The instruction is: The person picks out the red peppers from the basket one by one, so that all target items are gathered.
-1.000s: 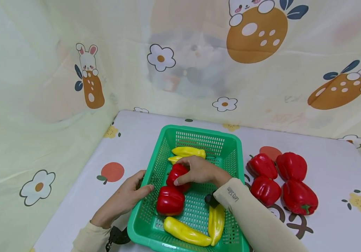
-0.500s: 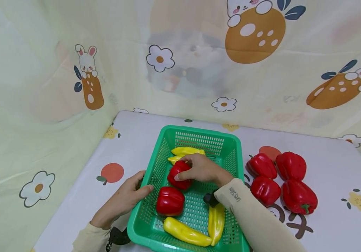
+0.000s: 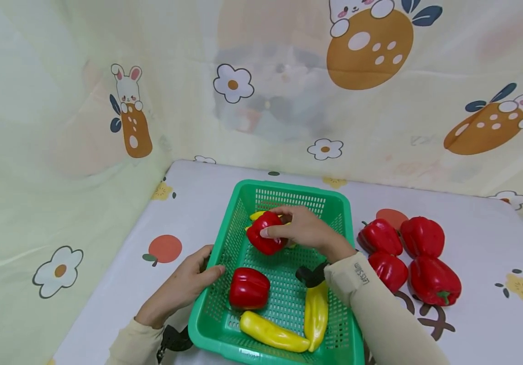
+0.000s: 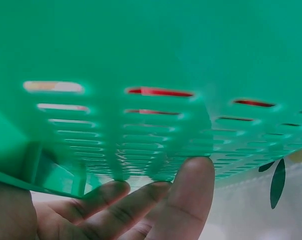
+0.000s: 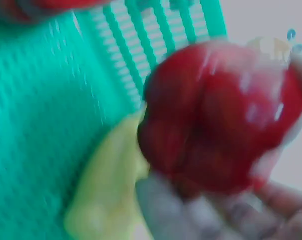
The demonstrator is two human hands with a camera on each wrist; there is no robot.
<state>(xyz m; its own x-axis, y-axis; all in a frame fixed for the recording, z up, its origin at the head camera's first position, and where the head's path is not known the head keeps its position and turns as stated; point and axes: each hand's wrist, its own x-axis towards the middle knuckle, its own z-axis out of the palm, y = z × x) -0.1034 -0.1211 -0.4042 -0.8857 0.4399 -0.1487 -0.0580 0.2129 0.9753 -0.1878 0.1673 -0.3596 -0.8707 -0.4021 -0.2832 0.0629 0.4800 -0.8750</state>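
In the head view my right hand (image 3: pixel 304 228) grips a red bell pepper (image 3: pixel 265 237) over the far half of a green plastic basket (image 3: pixel 347 238). The right wrist view shows this bell pepper (image 5: pixel 216 115), blurred, with fingers round its side and a yellow pepper (image 5: pixel 108 185) below. My left hand (image 3: pixel 185 281) holds the basket's left rim, thumb over the edge; in the left wrist view its fingers (image 4: pixel 183 200) lie against the slotted wall (image 4: pixel 140 45). Another red bell pepper (image 3: pixel 249 289) lies in the basket near the left wall.
Two long yellow peppers lie at the basket's near end, one crosswise (image 3: pixel 274 332) and one lengthwise (image 3: pixel 316 317). Far yellow peppers are mostly hidden behind the held one. Right of the basket, several red bell peppers (image 3: pixel 433 280) cluster on the patterned tablecloth (image 3: pixel 494 324).
My right hand has lifted the red bell pepper off its place beside the other one and moved it toward the basket's far end. The left hand stays on the rim.
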